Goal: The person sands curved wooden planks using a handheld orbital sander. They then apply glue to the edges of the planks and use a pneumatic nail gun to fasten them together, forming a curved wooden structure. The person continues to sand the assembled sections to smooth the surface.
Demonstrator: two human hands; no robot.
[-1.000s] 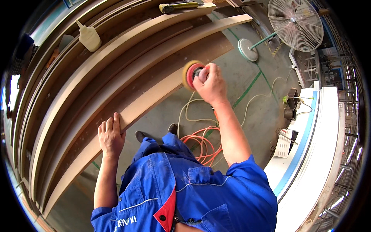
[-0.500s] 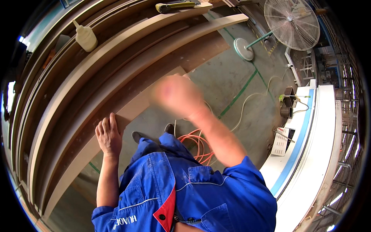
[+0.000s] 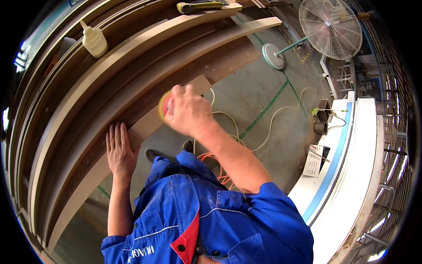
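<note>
My left hand [image 3: 121,152] lies flat on the near edge of the brown workbench and a pale wooden board [image 3: 147,126], fingers stretched out. My right hand [image 3: 192,110] is closed around a round yellow-and-red pad [image 3: 164,107], held on edge at the same board, toward its far end. My fingers and palm hide most of the pad, and whether its rim touches the wood I cannot tell.
More long pale boards [image 3: 145,83] lie beyond. On them are a white squeeze bottle [image 3: 95,42] and a yellow-black utility knife [image 3: 200,6]. A standing fan [image 3: 329,26] is at far right. Orange hose [image 3: 222,174] and a pale cable [image 3: 272,127] lie on the floor.
My right hand, blurred before, has moved left and a little down along the board, and the pad in it now shows clearly. My left hand's fingers have straightened and shifted slightly left.
</note>
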